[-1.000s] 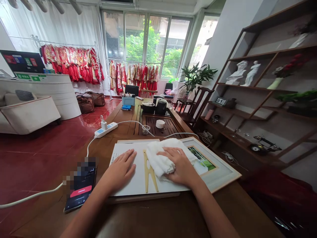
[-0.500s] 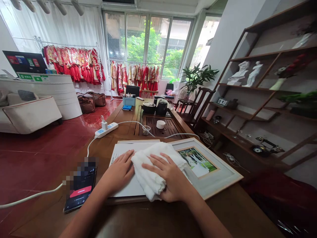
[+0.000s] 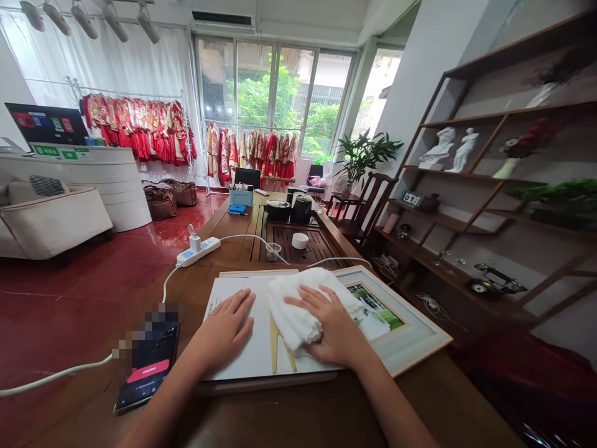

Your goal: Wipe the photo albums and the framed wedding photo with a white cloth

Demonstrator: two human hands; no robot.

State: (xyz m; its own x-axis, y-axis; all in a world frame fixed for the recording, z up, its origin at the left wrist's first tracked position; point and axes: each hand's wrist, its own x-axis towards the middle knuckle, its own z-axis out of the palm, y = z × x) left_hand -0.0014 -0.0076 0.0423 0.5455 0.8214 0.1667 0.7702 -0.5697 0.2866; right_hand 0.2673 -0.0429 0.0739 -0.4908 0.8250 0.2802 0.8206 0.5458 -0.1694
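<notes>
My right hand (image 3: pixel 329 326) presses a folded white cloth (image 3: pixel 298 305) flat onto a white board (image 3: pixel 242 348) lying on the wooden table (image 3: pixel 303 410). Its fingers are spread over the cloth. My left hand (image 3: pixel 224 330) lies flat and open on the board's left half, holding nothing. A yellow wooden stand piece (image 3: pixel 275 351) shows on the board between the hands. To the right, partly under the cloth, lies a framed photo (image 3: pixel 396 323) with a pale wood frame.
A phone (image 3: pixel 147 370) lies at the table's left front edge. Behind the board are a white power strip (image 3: pixel 198 251) with its cable, a tea tray (image 3: pixel 301 246) with a white cup, kettles and a blue box. Shelves stand on the right, a chair beyond.
My right hand has slid the cloth back to the right across the board, uncovering the yellow stand piece. My left hand stays flat on the board.
</notes>
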